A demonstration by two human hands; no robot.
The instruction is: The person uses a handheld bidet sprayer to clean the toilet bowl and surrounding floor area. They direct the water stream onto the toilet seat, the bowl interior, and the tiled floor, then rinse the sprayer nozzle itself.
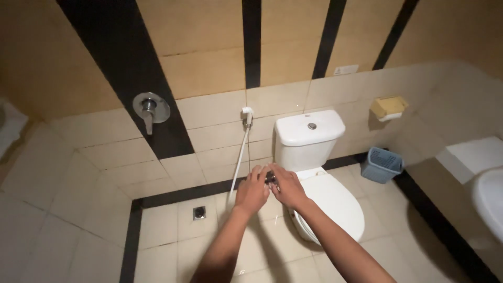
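My left hand (251, 191) and my right hand (287, 187) meet in front of me, fingers curled together around a small dark object (270, 178) that I cannot identify. They hover above the floor just left of a white toilet (325, 199) with its lid down. A white hose (238, 165) runs from a wall fitting (247, 112) down behind my left hand.
A wall tap (151, 108) sits on a black tile stripe at left. A floor drain (199, 212) lies below it. A blue basket (384, 164) stands right of the toilet, under a paper holder (389, 107). A white basin (490, 202) is at far right.
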